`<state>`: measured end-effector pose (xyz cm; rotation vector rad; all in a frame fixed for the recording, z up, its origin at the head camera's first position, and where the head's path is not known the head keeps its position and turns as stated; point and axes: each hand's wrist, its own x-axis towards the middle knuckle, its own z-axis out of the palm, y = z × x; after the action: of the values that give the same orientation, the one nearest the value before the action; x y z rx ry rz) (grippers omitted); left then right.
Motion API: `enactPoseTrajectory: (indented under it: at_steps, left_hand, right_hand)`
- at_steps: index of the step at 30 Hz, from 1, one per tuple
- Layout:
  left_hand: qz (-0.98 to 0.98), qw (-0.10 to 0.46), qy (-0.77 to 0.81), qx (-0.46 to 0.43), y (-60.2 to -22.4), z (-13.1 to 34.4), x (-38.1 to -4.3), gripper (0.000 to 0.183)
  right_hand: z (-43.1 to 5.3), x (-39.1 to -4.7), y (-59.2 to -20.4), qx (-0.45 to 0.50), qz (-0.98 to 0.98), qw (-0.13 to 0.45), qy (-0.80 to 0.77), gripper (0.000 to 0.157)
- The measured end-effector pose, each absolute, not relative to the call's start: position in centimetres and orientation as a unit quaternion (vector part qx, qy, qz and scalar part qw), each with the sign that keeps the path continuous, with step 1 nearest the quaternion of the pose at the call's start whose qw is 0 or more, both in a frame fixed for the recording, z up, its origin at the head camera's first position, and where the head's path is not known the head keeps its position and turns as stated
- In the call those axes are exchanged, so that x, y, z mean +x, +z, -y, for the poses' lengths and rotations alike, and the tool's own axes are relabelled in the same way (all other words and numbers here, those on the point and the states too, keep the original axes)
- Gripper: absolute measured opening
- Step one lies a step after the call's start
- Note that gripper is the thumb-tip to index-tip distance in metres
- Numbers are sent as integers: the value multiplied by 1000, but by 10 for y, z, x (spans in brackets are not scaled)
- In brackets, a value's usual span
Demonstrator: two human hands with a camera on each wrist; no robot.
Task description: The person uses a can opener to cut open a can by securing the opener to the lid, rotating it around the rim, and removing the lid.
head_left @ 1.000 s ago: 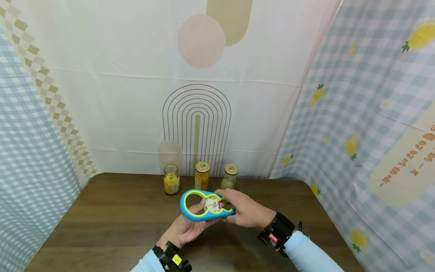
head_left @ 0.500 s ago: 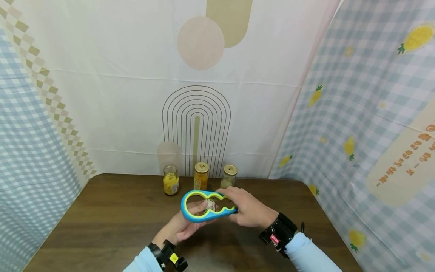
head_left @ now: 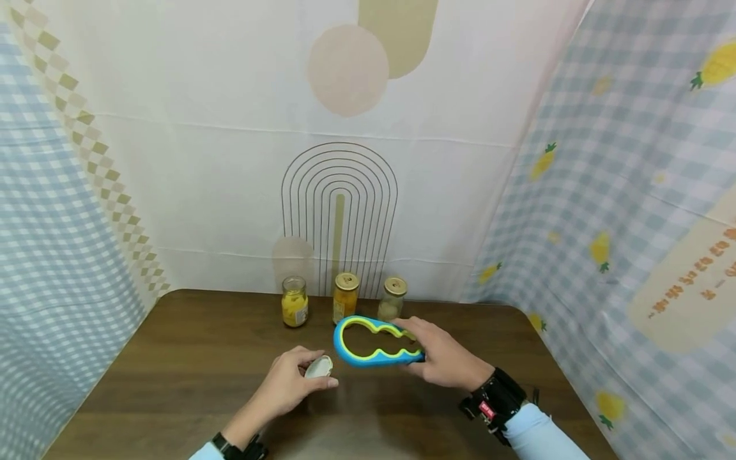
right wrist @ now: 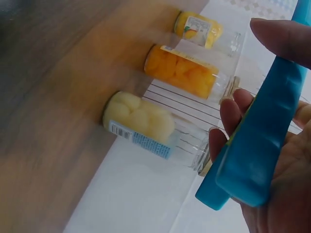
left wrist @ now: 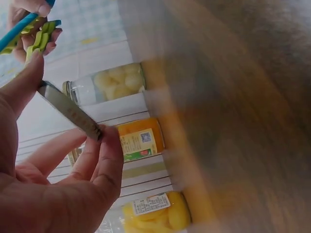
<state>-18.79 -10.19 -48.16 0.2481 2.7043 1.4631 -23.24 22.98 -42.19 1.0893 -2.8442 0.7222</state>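
While the left hand point(head_left: 287, 386) pinches a lid point(head_left: 319, 367), the right hand point(head_left: 445, 361) grips a jar opener point(head_left: 370, 361)

Since both hands are busy, quick rundown. The left one has the lid between thumb and fingertips, right at the rim, with the pale inner face tipped up toward the head camera. Holding it by the edge like that probably keeps the fingers off the inside, or it's just the easiest grab on something that thin.

The right one is wrapped around the handle end of the blue-and-yellow opener, thumb on one side and fingers curled round the other. The rounded loop points left, out past the fingers, so I'd guess it's gripped there to leave the scalloped inner edge usable. Nothing's inside the loop, and the lid is near it but not touching. Both lid and opener are up in the air over the tabletop point(head_left: 201, 370).

Three jars stand upright in a row along the back edge: yellow fruit jar point(head_left: 294, 308) on the left, orange fruit jar point(head_left: 345, 299) in the middle, pale fruit jar point(head_left: 391, 303) on the right. My read is they're parked back there to give the hands elbow room up front. The yellow one has no lid, while the other two wear gold ones, so the pinched lid most likely belongs to it. Can't tell for sure though.
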Motion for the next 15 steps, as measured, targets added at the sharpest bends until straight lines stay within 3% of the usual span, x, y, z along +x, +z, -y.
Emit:
enactPoseTrajectory:
  at_steps: [15]
  left_hand:
    - [-915,31,397,64,-486,112,-186,50]
  right_hand:
    - [-223,-232,-419,341,910,7,235,77]
